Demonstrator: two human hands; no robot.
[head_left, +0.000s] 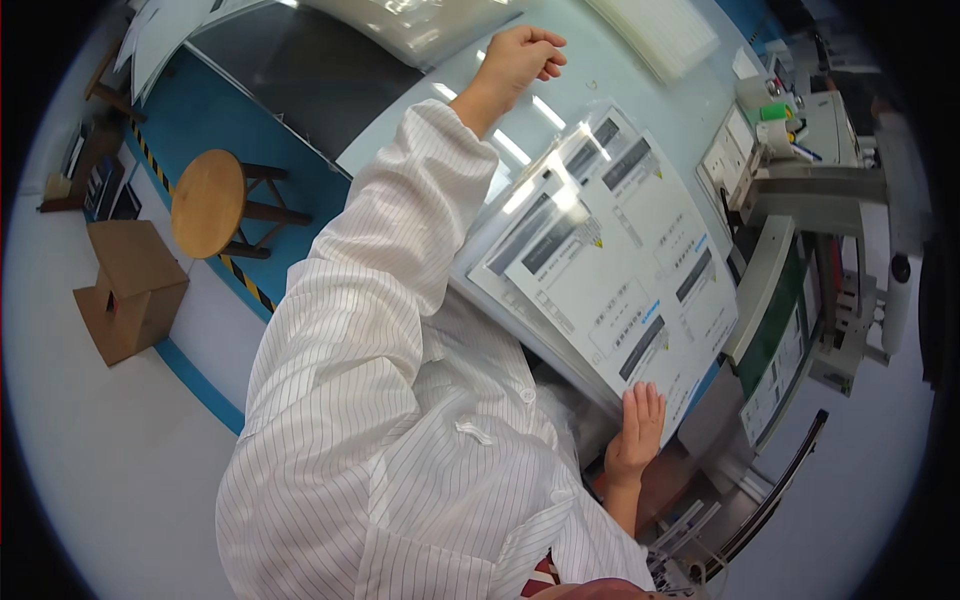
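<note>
The sheets (632,262) are best steadied near-side by the flat right hand (635,432); whether the left hand's (516,62) curled grip is empty cannot be told.

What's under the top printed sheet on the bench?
Past the left side of the top sheet, another printed sheet with dark panels shows, then a pale edge below. Whatever lies under its middle is covered.

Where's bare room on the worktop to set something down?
Main patch: worktop between left hand, printed sheets and translucent white stack, bar one tiny loop. Narrower: between dark panel and left sleeve. Crowded: where the sheets lie, and the right edge by the socket strip.
</note>
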